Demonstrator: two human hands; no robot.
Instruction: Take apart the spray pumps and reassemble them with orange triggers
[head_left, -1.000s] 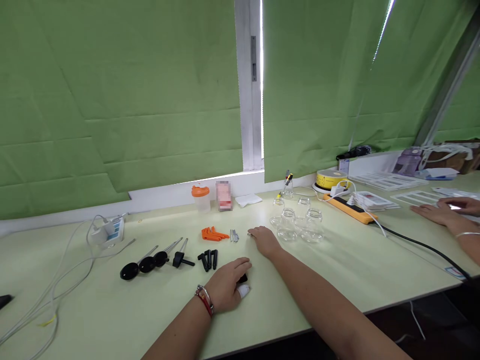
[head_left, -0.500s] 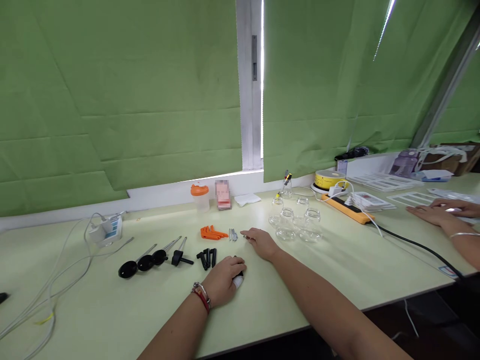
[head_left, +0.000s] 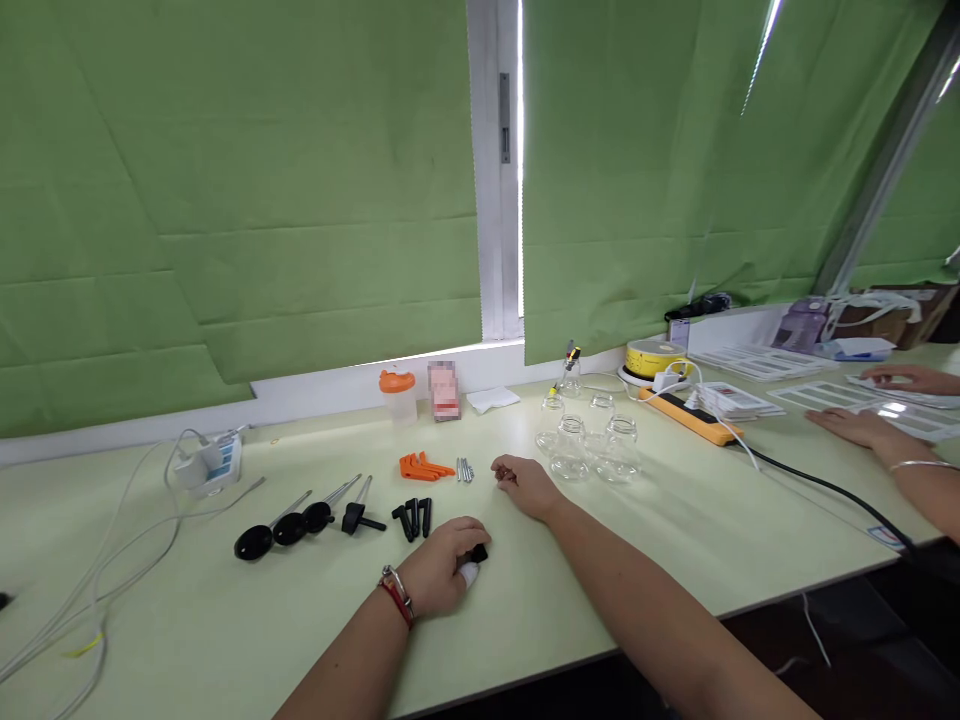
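Note:
My left hand (head_left: 446, 567) rests on the table with its fingers closed around a small black plastic piece (head_left: 480, 552). A white wrap covers the thumb tip. My right hand (head_left: 529, 487) has its fingers curled in; whatever lies in them is hidden or too small to name. Just left of it lie several small silver metal pins (head_left: 465, 470) and several orange plastic handles (head_left: 424, 466). Black handle-shaped pieces (head_left: 413, 518) lie beyond my left hand. Farther left are black round lids with metal rods (head_left: 289, 528) and a black T-shaped piece with a rod (head_left: 360, 519).
Several clear glass jars (head_left: 570, 455) stand right of my right hand. An orange power strip (head_left: 690, 417) and cables lie beyond. An orange-lidded cup (head_left: 400, 398) stands by the wall. At far right are another person's hands (head_left: 855, 428). White cables (head_left: 177, 500) cross the left side.
My right hand has drawn slightly away from the metal pins, its fingers curling in. The left hand's fingers have lifted a little, showing more of the black piece. The other person's hands have shifted.

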